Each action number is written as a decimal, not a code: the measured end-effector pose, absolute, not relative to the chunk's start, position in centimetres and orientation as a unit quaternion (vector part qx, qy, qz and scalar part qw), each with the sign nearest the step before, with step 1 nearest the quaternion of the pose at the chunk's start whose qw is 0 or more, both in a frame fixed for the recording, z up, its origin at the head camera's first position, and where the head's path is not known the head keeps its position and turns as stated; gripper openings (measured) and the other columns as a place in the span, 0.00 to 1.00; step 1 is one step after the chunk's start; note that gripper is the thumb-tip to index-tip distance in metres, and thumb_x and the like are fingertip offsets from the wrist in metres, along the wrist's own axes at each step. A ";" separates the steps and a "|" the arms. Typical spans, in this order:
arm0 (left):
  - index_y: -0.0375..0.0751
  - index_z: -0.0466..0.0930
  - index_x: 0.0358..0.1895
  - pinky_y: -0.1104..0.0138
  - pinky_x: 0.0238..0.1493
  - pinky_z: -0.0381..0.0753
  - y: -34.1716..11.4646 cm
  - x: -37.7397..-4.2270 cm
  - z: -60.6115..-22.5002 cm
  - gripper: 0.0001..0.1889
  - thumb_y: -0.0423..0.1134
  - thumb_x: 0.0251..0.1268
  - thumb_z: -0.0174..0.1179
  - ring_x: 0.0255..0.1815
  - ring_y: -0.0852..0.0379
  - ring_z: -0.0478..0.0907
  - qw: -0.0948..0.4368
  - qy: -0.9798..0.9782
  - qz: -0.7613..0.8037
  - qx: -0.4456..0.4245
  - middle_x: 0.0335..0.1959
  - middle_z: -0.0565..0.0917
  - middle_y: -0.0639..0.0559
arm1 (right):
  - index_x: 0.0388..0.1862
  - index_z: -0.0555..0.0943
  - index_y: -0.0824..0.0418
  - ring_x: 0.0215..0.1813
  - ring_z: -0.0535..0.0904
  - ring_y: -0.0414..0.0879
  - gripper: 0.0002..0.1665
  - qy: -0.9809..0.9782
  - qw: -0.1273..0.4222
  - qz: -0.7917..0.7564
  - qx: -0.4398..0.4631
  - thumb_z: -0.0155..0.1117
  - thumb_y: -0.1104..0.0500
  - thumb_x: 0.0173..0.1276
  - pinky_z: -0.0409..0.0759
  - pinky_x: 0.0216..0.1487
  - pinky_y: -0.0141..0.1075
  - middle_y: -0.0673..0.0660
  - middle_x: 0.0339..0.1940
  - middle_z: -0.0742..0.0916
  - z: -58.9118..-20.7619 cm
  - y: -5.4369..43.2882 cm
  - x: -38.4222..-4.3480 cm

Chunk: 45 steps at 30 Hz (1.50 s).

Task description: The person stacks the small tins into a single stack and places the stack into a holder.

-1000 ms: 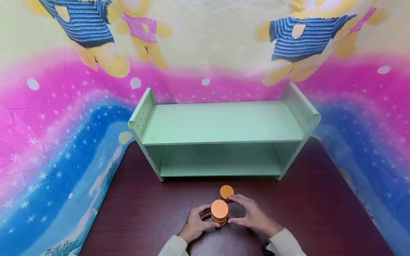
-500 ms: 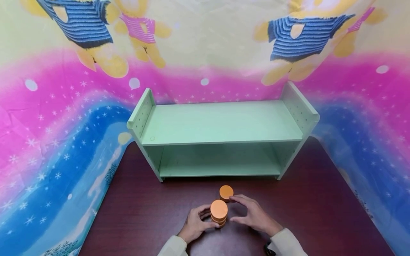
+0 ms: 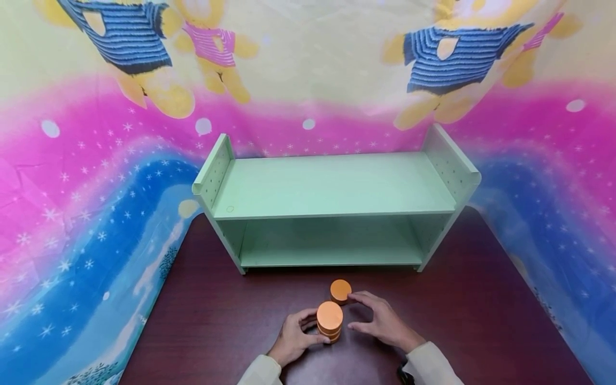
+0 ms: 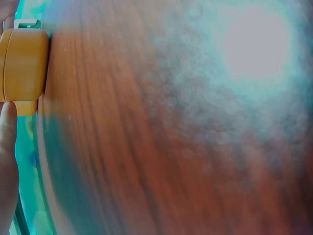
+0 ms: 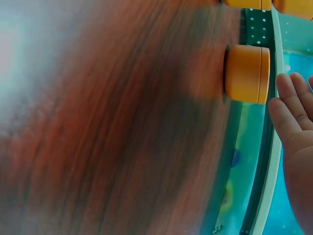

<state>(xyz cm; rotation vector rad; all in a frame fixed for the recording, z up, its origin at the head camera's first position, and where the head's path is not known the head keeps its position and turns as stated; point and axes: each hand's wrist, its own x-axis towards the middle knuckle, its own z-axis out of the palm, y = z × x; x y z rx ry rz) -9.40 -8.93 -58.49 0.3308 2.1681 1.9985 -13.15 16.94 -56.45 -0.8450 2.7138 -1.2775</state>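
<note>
Two orange lidded jars stand stacked on the dark wooden table, near its front middle. My left hand grips the stack from the left, thumb at the near side and fingers curled behind. Just behind the stack is a single orange jar, which stands upright in the right wrist view as well. To the right, my right hand holds nothing; its fingers and thumb are spread apart, with the fingertips close beside the single jar. In the left wrist view, the lower jar and my thumb show at the left edge.
A pale green two-tier shelf stands across the back of the table, its side panels rising above the upper board. Behind it and along both sides hangs a colourful cloth printed with bears and snowflakes.
My right hand has drawn back slightly to the right, its fingertips leaving the single jar's edge and its thumb moving away from the stack. My left hand stays on the stacked jars.
</note>
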 end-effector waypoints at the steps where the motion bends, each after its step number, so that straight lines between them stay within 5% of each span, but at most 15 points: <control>1: 0.28 0.79 0.58 0.64 0.57 0.82 -8.9 -9.4 -58.5 0.32 0.29 0.45 0.79 0.54 0.51 0.83 0.088 0.727 0.672 0.110 0.54 0.83 0.37 | 0.62 0.79 0.64 0.57 0.80 0.50 0.37 0.871 0.012 -0.410 -0.269 0.82 0.56 0.54 0.83 0.55 0.48 0.53 0.57 0.83 -56.5 17.0 -13.2; 12: 0.30 0.80 0.58 0.64 0.57 0.82 -9.1 -9.5 -58.8 0.33 0.35 0.46 0.80 0.54 0.53 0.83 0.101 0.730 0.667 0.105 0.54 0.84 0.39 | 0.60 0.79 0.66 0.55 0.81 0.53 0.35 0.863 -0.024 -0.419 -0.282 0.82 0.56 0.55 0.82 0.56 0.45 0.56 0.55 0.84 -57.1 16.8 -14.1; 45: 0.29 0.79 0.58 0.62 0.57 0.82 -9.1 -9.6 -58.7 0.32 0.29 0.45 0.79 0.55 0.51 0.82 0.099 0.721 0.678 0.105 0.55 0.83 0.39 | 0.61 0.79 0.66 0.59 0.80 0.54 0.36 0.876 -0.045 -0.412 -0.246 0.82 0.59 0.54 0.81 0.58 0.52 0.57 0.57 0.83 -57.4 16.2 -16.0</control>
